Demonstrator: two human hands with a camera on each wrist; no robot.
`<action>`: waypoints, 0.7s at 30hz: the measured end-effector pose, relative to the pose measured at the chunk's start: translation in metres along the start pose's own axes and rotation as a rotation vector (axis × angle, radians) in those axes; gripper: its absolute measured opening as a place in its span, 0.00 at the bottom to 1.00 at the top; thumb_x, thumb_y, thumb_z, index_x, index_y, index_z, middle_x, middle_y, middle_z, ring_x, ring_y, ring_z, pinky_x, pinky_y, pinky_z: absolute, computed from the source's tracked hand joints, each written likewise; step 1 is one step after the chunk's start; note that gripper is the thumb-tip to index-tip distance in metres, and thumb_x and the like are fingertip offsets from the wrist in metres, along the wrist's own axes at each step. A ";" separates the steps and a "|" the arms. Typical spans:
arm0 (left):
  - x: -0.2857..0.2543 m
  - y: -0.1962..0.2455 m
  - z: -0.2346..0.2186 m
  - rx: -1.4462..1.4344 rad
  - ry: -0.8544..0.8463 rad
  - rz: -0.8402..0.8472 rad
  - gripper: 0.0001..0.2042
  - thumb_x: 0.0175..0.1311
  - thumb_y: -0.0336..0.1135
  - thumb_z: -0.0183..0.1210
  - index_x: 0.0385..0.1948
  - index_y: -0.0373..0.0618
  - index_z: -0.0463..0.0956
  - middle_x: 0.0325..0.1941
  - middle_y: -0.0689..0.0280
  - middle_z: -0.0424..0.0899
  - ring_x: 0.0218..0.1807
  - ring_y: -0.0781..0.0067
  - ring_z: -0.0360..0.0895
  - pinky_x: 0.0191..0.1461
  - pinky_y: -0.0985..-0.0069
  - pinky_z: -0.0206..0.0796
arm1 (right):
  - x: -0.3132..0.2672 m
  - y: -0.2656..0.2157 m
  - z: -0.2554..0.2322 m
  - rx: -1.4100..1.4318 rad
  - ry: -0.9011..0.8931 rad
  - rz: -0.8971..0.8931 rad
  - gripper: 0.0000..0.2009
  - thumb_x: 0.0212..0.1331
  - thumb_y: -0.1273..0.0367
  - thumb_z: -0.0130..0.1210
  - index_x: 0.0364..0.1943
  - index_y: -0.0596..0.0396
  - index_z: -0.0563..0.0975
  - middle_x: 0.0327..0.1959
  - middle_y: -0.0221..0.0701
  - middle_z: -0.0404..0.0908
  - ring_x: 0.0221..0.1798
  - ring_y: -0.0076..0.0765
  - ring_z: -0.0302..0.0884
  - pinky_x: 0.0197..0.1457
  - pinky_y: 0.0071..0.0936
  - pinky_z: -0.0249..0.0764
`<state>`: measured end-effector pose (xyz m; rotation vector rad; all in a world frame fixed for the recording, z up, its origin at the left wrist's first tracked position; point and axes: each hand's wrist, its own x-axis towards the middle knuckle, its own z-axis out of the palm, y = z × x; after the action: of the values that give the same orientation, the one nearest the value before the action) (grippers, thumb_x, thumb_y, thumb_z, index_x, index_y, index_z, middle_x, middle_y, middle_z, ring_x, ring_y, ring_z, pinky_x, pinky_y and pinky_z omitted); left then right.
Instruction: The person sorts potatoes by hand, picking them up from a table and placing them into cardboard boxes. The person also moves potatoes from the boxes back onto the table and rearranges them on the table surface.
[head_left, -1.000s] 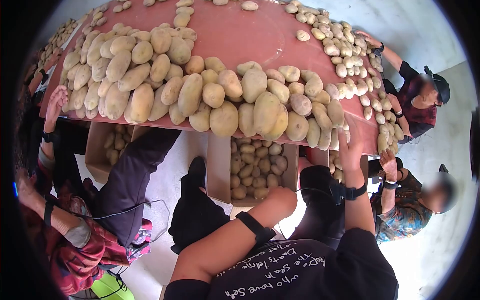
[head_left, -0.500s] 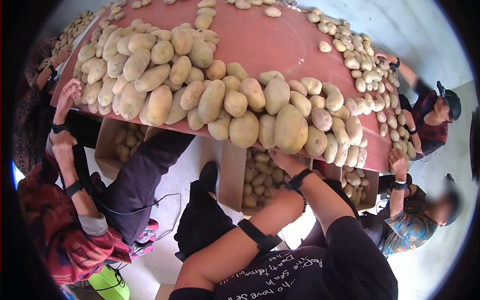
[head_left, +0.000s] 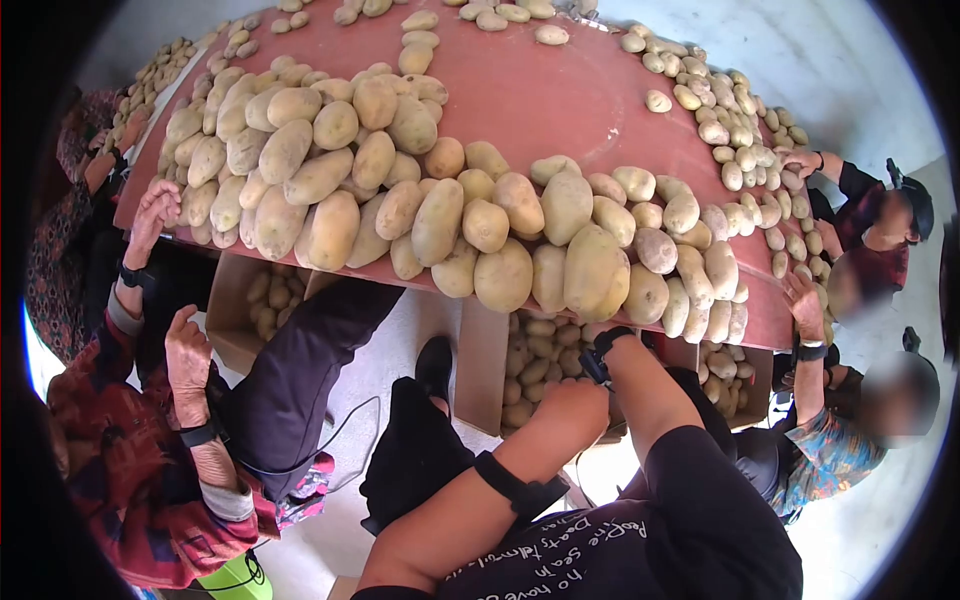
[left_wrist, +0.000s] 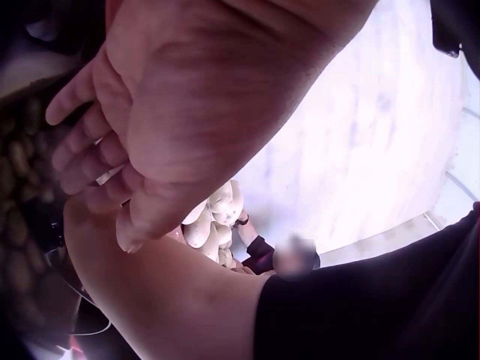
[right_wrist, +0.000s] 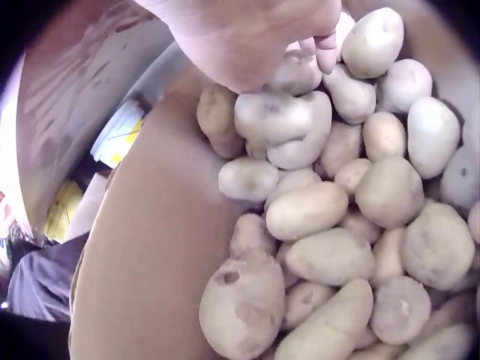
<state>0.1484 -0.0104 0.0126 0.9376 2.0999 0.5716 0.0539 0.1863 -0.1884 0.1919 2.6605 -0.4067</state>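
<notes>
In the head view my left hand is beside my right forearm. The left wrist view shows its palm in front of that forearm, with loosely extended fingers and nothing in them. My right hand reaches over the cardboard box of potatoes below the table edge. Its fingers bend down right at a potato near the box's far end; I cannot tell whether they grip it. The table edge mostly hides this hand in the head view.
Potatoes lie heaped along the near side of the red table. More boxes of potatoes stand below it, at left and right. People sit on both sides, one in a patterned red sleeve close at my left.
My right hand has moved from the potatoes at the table's right edge down into the box below. My left hand stays near my right arm. The person at left has raised one hand.
</notes>
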 end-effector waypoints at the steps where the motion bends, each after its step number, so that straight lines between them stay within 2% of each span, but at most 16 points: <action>1: -0.001 0.001 -0.003 0.005 -0.002 0.004 0.16 0.56 0.42 0.57 0.40 0.41 0.75 0.41 0.54 0.78 0.46 0.54 0.76 0.47 0.61 0.69 | 0.005 0.002 -0.006 -0.002 0.023 0.014 0.19 0.55 0.65 0.54 0.52 0.52 0.69 0.48 0.44 0.76 0.48 0.53 0.74 0.51 0.41 0.71; 3: -0.001 0.005 -0.008 0.012 -0.006 0.004 0.16 0.56 0.42 0.57 0.41 0.41 0.74 0.42 0.54 0.78 0.46 0.54 0.75 0.48 0.61 0.69 | 0.009 0.002 -0.009 -0.010 0.107 0.028 0.20 0.55 0.65 0.55 0.52 0.52 0.69 0.48 0.44 0.76 0.48 0.53 0.75 0.51 0.41 0.71; 7: 0.005 0.007 -0.004 0.022 -0.024 0.007 0.16 0.57 0.41 0.57 0.42 0.41 0.74 0.42 0.54 0.77 0.47 0.54 0.75 0.49 0.61 0.68 | -0.017 -0.004 0.020 0.004 0.348 -0.044 0.21 0.55 0.65 0.55 0.53 0.52 0.68 0.48 0.44 0.76 0.48 0.53 0.75 0.50 0.41 0.71; 10: 0.003 0.007 -0.008 0.011 -0.054 0.016 0.17 0.57 0.42 0.56 0.43 0.40 0.74 0.43 0.53 0.78 0.47 0.54 0.76 0.49 0.61 0.68 | -0.053 -0.011 0.028 0.182 0.341 -0.080 0.22 0.54 0.65 0.55 0.54 0.52 0.67 0.48 0.44 0.76 0.48 0.52 0.75 0.50 0.41 0.71; 13: 0.002 0.006 -0.009 0.009 -0.072 -0.009 0.17 0.58 0.44 0.56 0.40 0.38 0.76 0.40 0.52 0.79 0.44 0.54 0.77 0.48 0.61 0.69 | -0.118 -0.018 0.008 0.478 0.164 -0.076 0.26 0.49 0.62 0.60 0.53 0.52 0.65 0.43 0.46 0.77 0.44 0.52 0.75 0.48 0.38 0.71; 15: 0.005 0.000 0.002 0.014 -0.069 -0.011 0.18 0.58 0.45 0.55 0.38 0.38 0.78 0.39 0.50 0.80 0.42 0.54 0.78 0.46 0.60 0.69 | -0.147 -0.007 -0.008 0.462 0.021 -0.134 0.26 0.48 0.63 0.61 0.51 0.52 0.65 0.42 0.43 0.76 0.43 0.48 0.76 0.47 0.36 0.71; 19: -0.002 0.013 -0.012 0.051 -0.275 0.061 0.18 0.59 0.47 0.54 0.33 0.38 0.80 0.37 0.50 0.81 0.41 0.53 0.79 0.45 0.60 0.69 | -0.195 0.005 -0.080 0.500 -0.239 -0.171 0.24 0.49 0.66 0.62 0.51 0.52 0.66 0.40 0.37 0.76 0.41 0.37 0.76 0.46 0.31 0.72; 21: -0.003 0.016 -0.007 0.053 -0.311 0.094 0.19 0.59 0.48 0.53 0.32 0.38 0.81 0.38 0.51 0.81 0.41 0.52 0.79 0.45 0.60 0.69 | -0.207 0.017 -0.110 0.713 -0.301 -0.205 0.23 0.51 0.68 0.61 0.51 0.52 0.66 0.40 0.34 0.75 0.41 0.31 0.74 0.45 0.28 0.71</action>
<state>0.1511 -0.0036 0.0290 1.0857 1.8077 0.3905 0.1981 0.2225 -0.0065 0.0605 2.1436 -1.3274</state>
